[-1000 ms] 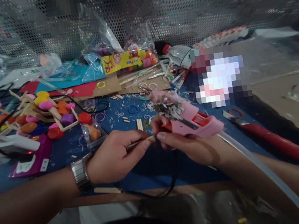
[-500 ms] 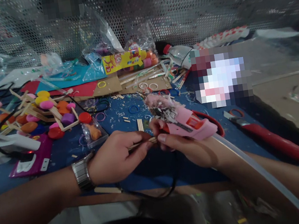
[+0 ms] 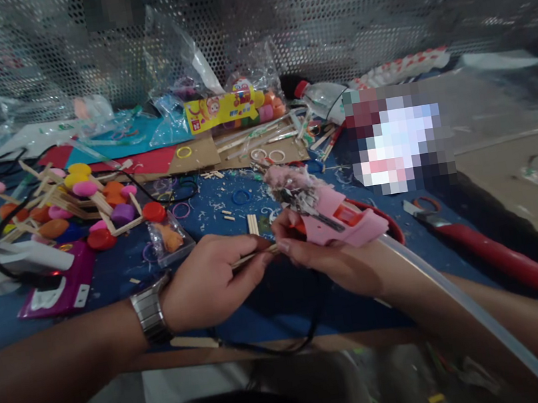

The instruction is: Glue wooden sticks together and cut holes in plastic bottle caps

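Observation:
My left hand (image 3: 207, 281), with a metal watch (image 3: 151, 313) at the wrist, is closed on thin wooden sticks (image 3: 248, 257) pointing right. My right hand (image 3: 314, 248) pinches the far end of the same sticks between thumb and fingers. Right behind my right hand is a pink hot glue gun (image 3: 334, 215), its nozzle end coated in fluff and dried glue. A long translucent glue stick (image 3: 443, 286) runs from its back over my right forearm. Whether my right fingers also touch the gun is hidden. Several short sticks (image 3: 252, 224) lie side by side just beyond my hands.
To the left stands a stick structure with colourful clay lumps (image 3: 85, 188), near a purple box (image 3: 54, 287) with a white plug. Red-handled pliers (image 3: 499, 254) lie right. At the back are a yellow-labelled clay bag (image 3: 222, 111) and a bottle (image 3: 324, 95). A black cable (image 3: 291, 346) loops in front.
Both hands keep hold of the sticks in nearly the same place. The right hand and the glue gun have shifted very slightly.

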{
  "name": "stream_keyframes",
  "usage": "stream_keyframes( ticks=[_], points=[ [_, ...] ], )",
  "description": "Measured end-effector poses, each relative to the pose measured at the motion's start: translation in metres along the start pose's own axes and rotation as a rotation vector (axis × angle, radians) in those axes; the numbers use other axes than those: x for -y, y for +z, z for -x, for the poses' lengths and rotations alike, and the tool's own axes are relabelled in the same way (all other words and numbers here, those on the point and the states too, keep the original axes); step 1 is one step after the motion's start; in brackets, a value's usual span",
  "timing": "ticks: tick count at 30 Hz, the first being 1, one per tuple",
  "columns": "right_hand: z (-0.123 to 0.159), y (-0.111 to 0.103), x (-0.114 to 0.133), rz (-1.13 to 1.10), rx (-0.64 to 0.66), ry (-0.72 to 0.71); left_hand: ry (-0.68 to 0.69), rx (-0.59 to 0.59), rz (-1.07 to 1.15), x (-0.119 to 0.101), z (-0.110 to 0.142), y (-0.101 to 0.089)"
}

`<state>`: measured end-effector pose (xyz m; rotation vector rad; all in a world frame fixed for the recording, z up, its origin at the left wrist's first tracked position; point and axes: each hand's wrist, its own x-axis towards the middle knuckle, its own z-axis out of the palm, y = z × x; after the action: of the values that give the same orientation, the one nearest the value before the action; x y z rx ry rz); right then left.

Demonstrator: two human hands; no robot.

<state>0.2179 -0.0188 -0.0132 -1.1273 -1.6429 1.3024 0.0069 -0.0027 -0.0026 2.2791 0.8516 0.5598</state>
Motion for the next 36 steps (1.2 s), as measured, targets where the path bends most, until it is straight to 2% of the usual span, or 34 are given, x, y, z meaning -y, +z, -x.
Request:
stream_keyframes(
  ticks=[3,8,15,19,25,30,36],
  points=[
    [0.0003,-0.0008,0.0034,0.054,0.009,0.02,-0.001,0.002,-0.007,0.0004,0.0,0.0002],
    [-0.0008,-0.0011,0.0046,0.095,0.078,-0.034,0.013,0.004,-0.021,0.0011,0.0004,0.0014],
    [0.0014,-0.0027,0.0055,0.109,0.126,0.011,0.047,-0.043,-0.022,-0.001,0.0018,0.0005],
    [0.0013,-0.0015,0.0053,0.176,0.09,0.027,0.003,-0.116,0.064,-0.0017,0.0005,-0.0044],
    [-0.0006,0.0016,0.0002,0.048,-0.046,0.08,0.005,-0.089,0.109,-0.0018,0.0009,-0.0045],
    [-0.002,0.0029,-0.0008,-0.052,0.021,0.01,0.039,-0.091,0.081,-0.0017,0.0008,-0.0033],
    [-0.0021,0.0041,-0.0011,-0.013,0.019,-0.047,0.054,-0.089,0.045,-0.0021,0.0005,-0.0026]
  ],
)
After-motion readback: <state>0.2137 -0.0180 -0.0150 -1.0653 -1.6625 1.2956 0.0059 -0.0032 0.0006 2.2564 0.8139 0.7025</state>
